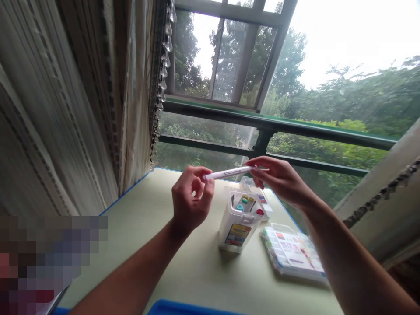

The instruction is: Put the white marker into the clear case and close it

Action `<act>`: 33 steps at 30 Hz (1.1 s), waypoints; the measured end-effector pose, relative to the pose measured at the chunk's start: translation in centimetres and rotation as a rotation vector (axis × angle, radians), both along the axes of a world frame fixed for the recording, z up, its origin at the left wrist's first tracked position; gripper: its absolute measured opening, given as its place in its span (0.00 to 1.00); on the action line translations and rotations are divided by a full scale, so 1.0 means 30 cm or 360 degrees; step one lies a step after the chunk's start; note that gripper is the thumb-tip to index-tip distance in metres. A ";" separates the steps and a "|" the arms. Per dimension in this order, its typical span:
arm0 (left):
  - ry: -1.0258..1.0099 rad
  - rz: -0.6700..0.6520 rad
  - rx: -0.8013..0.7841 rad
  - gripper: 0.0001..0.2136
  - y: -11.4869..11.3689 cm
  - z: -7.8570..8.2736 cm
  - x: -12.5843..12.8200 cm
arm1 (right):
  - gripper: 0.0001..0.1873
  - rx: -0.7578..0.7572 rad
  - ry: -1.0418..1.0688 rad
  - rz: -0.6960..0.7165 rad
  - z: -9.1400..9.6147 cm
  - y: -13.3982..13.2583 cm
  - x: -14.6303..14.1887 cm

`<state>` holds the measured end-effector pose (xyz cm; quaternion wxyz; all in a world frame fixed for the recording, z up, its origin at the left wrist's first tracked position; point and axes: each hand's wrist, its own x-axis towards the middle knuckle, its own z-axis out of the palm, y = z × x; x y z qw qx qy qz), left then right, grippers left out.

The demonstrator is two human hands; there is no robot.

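A slim white marker pen (229,173) with pinkish-purple ends is held level above the table, between both hands. My left hand (192,194) pinches its left end between thumb and fingers. At the opposite end, the fingertips of my right hand (275,177) grip the tip. Just below the pen stands a clear plastic tub (226,223), open at the top, with a yellow and dark label on its front. Several pens with teal, yellow and red ends (244,203) stick up inside it.
A flat clear case (295,253) with a printed white cover lies right of the tub. The tub's clear lid (251,183) shows behind it. The pale green table (183,271) has blue edging. A curtain (65,96) hangs left, and a window with a green rail (295,127) lies beyond.
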<state>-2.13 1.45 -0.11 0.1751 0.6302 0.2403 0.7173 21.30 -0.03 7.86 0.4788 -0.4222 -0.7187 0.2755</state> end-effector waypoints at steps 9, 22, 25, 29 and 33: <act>-0.0018 -0.0193 0.0235 0.07 -0.067 0.042 0.013 | 0.17 -0.0114 0.0807 -0.0030 -0.135 -0.086 -0.003; 0.0186 -0.0078 0.0327 0.08 -0.061 0.033 0.021 | 0.17 -0.0087 0.0950 -0.0182 -0.185 -0.070 -0.001; 0.0193 -0.0034 0.0191 0.08 -0.047 0.027 0.021 | 0.15 -0.0024 0.0968 -0.0206 -0.185 -0.072 -0.007; 0.0204 0.0022 -0.0006 0.10 -0.013 0.014 0.016 | 0.13 0.0087 0.0999 -0.0248 -0.188 -0.076 -0.015; 0.0146 -0.0032 -0.0202 0.13 0.006 0.004 0.014 | 0.15 0.0208 0.0947 -0.0358 -0.200 -0.085 -0.029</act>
